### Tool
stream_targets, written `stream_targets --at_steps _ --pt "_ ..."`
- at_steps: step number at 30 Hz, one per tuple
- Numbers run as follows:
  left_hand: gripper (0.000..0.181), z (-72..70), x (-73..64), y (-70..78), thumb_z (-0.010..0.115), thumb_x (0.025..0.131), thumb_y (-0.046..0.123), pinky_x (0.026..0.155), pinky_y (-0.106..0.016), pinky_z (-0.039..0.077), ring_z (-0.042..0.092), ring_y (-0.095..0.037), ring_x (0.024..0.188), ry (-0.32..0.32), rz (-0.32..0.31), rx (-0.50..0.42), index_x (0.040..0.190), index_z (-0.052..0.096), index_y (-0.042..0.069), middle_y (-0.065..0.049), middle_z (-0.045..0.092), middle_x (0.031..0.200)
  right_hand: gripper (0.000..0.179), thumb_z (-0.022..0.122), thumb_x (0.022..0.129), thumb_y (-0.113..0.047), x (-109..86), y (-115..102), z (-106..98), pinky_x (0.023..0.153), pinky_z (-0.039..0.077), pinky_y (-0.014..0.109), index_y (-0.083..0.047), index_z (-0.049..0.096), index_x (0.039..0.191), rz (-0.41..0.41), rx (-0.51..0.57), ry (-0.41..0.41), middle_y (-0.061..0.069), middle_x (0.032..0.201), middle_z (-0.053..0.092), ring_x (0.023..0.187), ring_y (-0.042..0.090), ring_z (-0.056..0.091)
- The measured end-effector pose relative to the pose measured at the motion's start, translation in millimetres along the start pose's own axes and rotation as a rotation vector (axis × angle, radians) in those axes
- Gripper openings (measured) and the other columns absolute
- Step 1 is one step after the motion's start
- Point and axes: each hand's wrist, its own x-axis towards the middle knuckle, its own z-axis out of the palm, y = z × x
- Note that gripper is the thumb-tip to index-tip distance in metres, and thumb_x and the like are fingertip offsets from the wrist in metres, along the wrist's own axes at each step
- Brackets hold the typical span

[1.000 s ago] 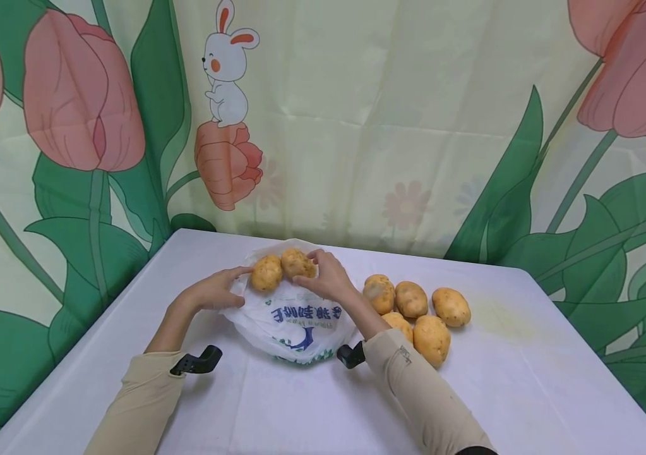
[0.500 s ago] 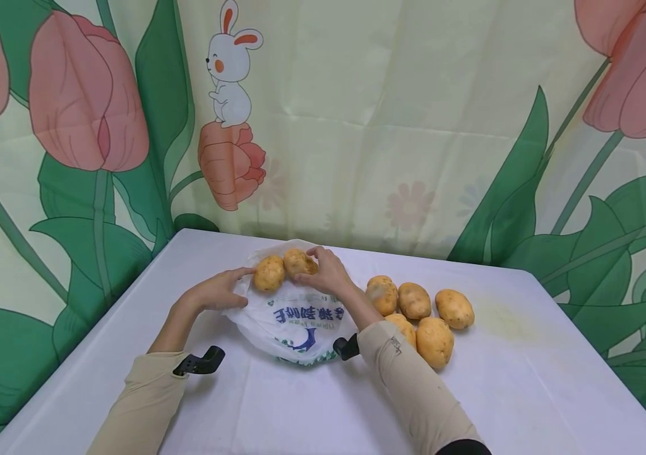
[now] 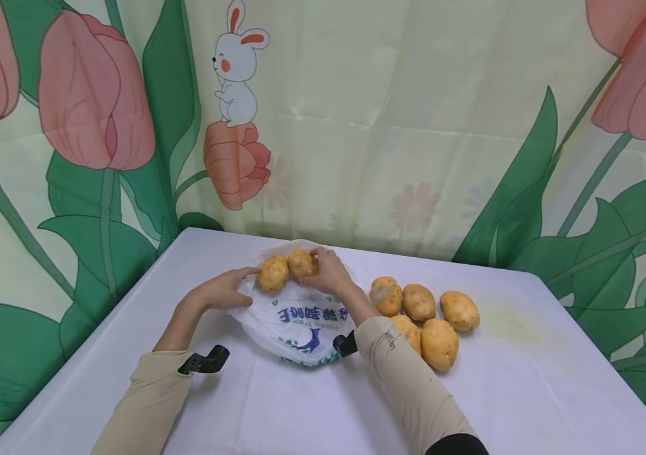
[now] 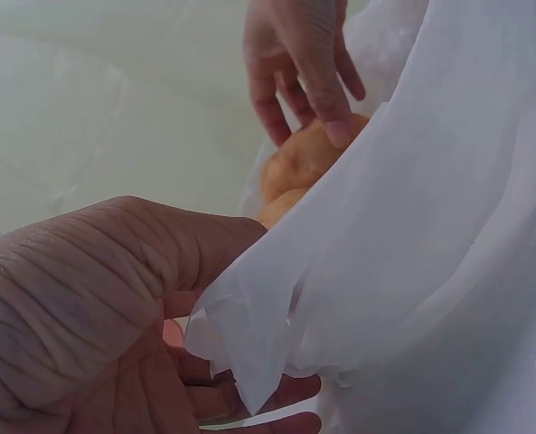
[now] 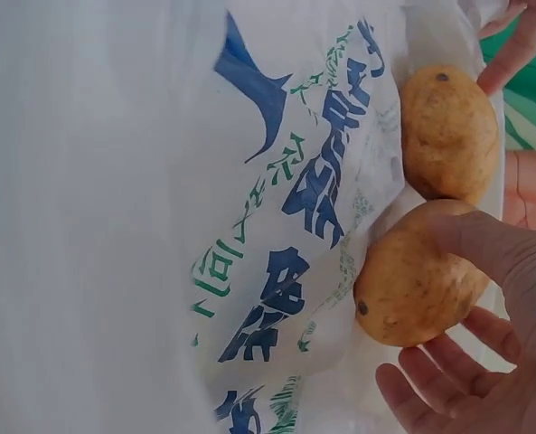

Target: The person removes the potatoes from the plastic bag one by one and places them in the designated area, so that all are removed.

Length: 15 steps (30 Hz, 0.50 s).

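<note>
A white plastic bag (image 3: 300, 328) with blue and green print lies on the table. Side by side in its mouth are two potatoes, a left one (image 3: 273, 273) and a right one (image 3: 302, 263). My right hand (image 3: 328, 273) grips the right potato, thumb on top and fingers underneath, as the right wrist view shows. My left hand (image 3: 223, 291) is at the bag's left edge. Its thumb and fingers lie either side of the loose plastic (image 4: 249, 344), and one digit touches the left potato. The bag hides part of its grip.
Several loose potatoes (image 3: 439, 344) are grouped right of the bag, beside the right forearm. The table (image 3: 277, 411) has a white cover. Behind it hangs a curtain (image 3: 357, 158) printed with tulips and a rabbit. A black wrist mount (image 3: 206, 361) juts from the left sleeve.
The head view has shifted slightly, so everything sits a little further right in it. Both hands keep their places at the bag and the two potatoes; the right forearm has turned slightly.
</note>
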Motion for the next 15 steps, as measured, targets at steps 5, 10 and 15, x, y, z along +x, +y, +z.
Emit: stream_targets --at_steps 5,10,15 --pt "0.074 -0.6 0.2 2.2 0.065 0.092 0.010 0.117 -0.064 0.030 0.033 -0.046 0.146 -0.006 -0.014 -0.013 0.159 0.033 0.005 -0.029 0.032 0.160 0.070 0.081 0.086 -0.028 -1.6 1.1 1.4 0.108 0.044 0.045 -0.004 0.049 0.144 0.013 -0.042 0.030 0.021 0.134 0.052 0.122 0.033 0.052" --pt "0.074 -0.7 -1.0 3.8 0.065 0.092 0.010 0.117 -0.064 0.029 0.031 -0.047 0.147 -0.013 -0.020 -0.017 0.159 0.033 0.004 -0.029 0.031 0.161 0.067 0.081 0.087 -0.025 -3.1 2.7 3.7 0.107 0.045 0.046 -0.007 0.049 0.143 0.031 -0.038 0.040 0.021 0.135 0.052 0.121 0.033 0.054" --pt "0.074 -0.8 -1.8 4.1 0.065 0.092 0.010 0.117 -0.064 0.028 0.029 -0.048 0.148 -0.014 -0.025 -0.023 0.159 0.033 0.005 -0.029 0.030 0.162 0.067 0.080 0.088 -0.024 -2.9 4.6 6.8 0.110 0.043 0.046 -0.008 0.046 0.144 0.035 -0.038 0.046 0.018 0.140 0.053 0.126 0.033 0.054"
